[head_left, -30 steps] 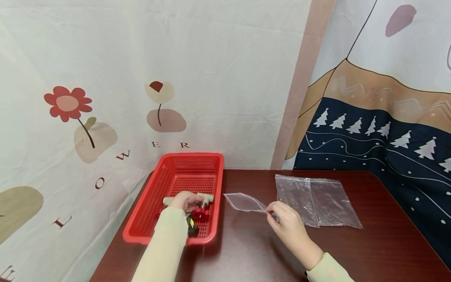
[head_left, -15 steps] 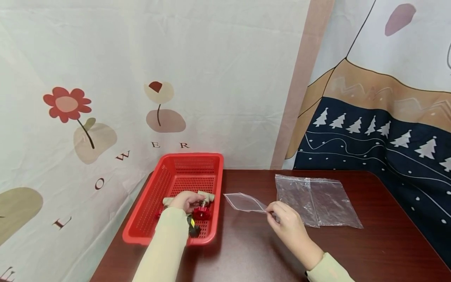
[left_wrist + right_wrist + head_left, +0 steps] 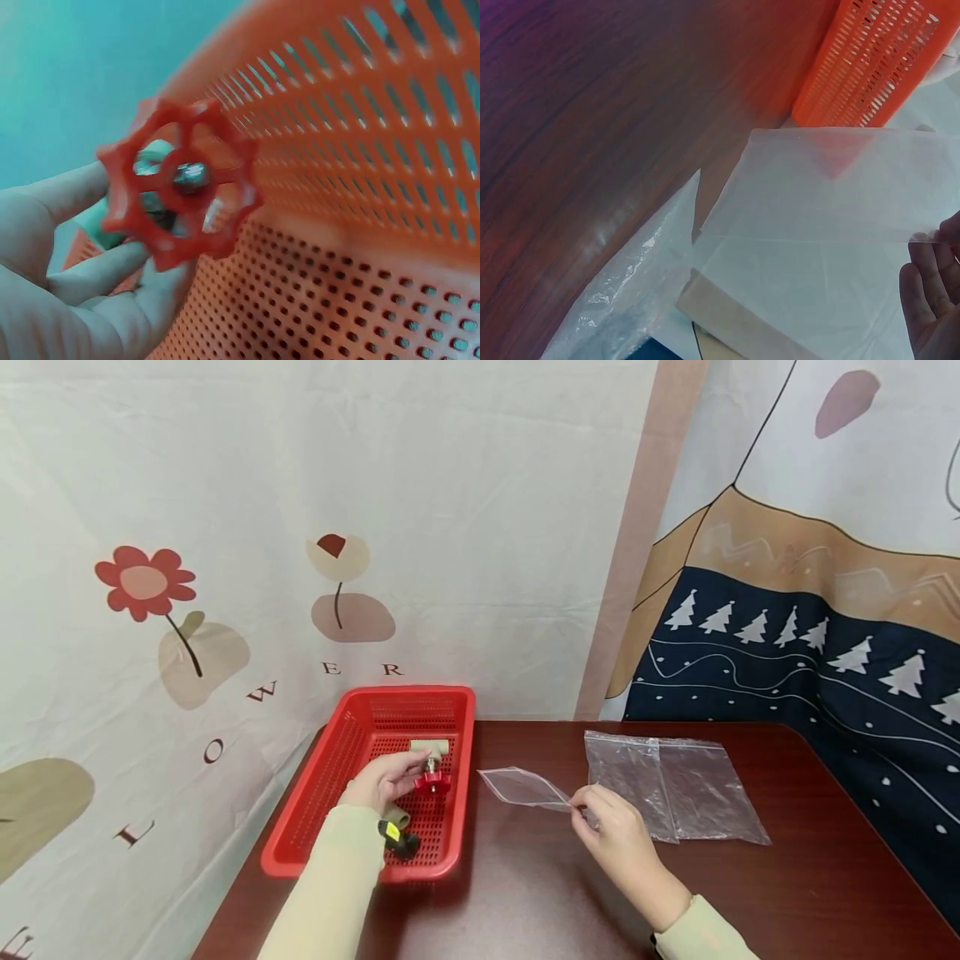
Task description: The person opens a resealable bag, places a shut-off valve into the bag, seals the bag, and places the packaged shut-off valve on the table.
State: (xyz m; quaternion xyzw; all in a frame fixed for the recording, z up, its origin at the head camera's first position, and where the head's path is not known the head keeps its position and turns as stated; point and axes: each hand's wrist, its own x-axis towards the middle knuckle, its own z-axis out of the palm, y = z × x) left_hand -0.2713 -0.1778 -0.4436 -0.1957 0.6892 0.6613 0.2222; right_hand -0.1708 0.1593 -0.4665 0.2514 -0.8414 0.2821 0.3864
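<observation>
My left hand (image 3: pixel 382 779) grips a valve (image 3: pixel 432 777) with a red handwheel and a pale plastic pipe body, held up inside the red basket (image 3: pixel 300 810). In the left wrist view the red handwheel (image 3: pixel 180 184) faces the camera, thumb and fingers round the body behind it. My right hand (image 3: pixel 613 827) pinches a clear zip bag (image 3: pixel 525 787) by one edge, its mouth spread open above the table. The right wrist view shows that bag (image 3: pixel 817 187) stretching away from the fingertips. Below the left wrist lie another pale pipe fitting (image 3: pixel 396 816) and a black piece (image 3: pixel 405 846).
Two flat clear zip bags (image 3: pixel 675 789) lie on the dark wooden table (image 3: pixel 510 893) behind my right hand, overlapping. The basket stands at the table's left side, near the printed cloth (image 3: pixel 480 568) hanging behind.
My left hand has lifted the valve and moved slightly away from me within the basket, uncovering more of the fitting and black piece. The right hand with the bag has hardly moved.
</observation>
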